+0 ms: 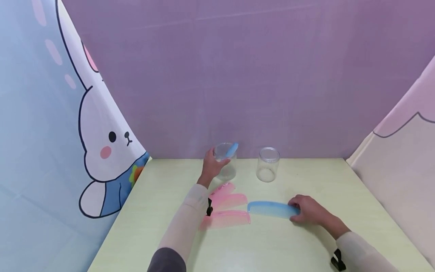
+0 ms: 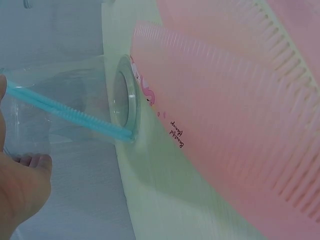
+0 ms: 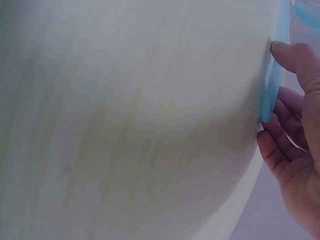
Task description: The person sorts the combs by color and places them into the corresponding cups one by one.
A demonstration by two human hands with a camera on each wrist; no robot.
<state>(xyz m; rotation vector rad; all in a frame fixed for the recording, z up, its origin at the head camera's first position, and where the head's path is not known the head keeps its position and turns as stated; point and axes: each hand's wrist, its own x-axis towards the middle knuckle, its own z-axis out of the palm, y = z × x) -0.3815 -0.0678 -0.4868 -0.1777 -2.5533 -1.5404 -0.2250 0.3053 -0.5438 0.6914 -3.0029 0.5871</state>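
Note:
My left hand [image 1: 211,167] grips a clear jar [image 1: 228,173] near its rim at the back of the table. A light blue comb [image 1: 232,150] leans inside that jar, its top end sticking out; in the left wrist view the comb [image 2: 65,110] slants down to the jar's base. At the right, my right hand [image 1: 310,210] pinches the right end of another blue comb [image 1: 270,209] between thumb and fingers. This comb lies level, close over the table, teeth toward me. In the right wrist view only the comb's end [image 3: 271,97] shows beside the fingers.
Three pink combs [image 1: 231,201] lie fanned in the middle, partly hidden under my left forearm. A second clear jar [image 1: 268,166] stands right of the first, near the table's [image 1: 306,170] back edge. A purple backdrop [image 1: 238,75] rises behind, with printed cloths at both sides.

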